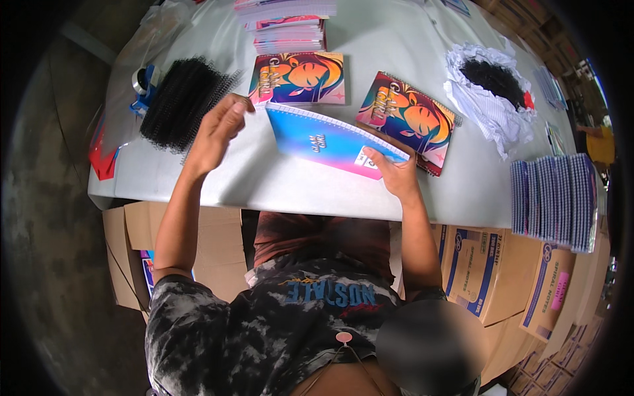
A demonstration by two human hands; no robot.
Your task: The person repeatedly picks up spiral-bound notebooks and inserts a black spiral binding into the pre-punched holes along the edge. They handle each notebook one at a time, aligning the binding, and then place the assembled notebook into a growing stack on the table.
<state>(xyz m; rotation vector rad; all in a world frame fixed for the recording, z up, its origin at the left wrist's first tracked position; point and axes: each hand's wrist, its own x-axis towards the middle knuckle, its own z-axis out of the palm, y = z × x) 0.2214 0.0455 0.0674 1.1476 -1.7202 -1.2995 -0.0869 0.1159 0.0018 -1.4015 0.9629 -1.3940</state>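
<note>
My right hand (399, 173) grips a notebook (323, 142) by its right end, the thumb on its blue and pink cover. This notebook is tilted above the table, and a row of holes or coil runs along its upper edge. My left hand (221, 132) is raised just left of the notebook's far left corner, apart from it. Its fingers are curled together; whatever they may pinch is too small to make out. Beyond the held notebook lies a spiral notebook (310, 82) with a colourful illustrated cover. A similar notebook (413, 122) lies partly behind my right hand.
A heap of black spiral coils (178, 102) lies at left, beside a blue tape dispenser (140, 92). Stacked notebooks (289, 36) stand at the back. Crumpled cloth (462, 105) holds a black tangle. More notebooks (551, 198) line the right edge; cardboard boxes (482, 270) stand below.
</note>
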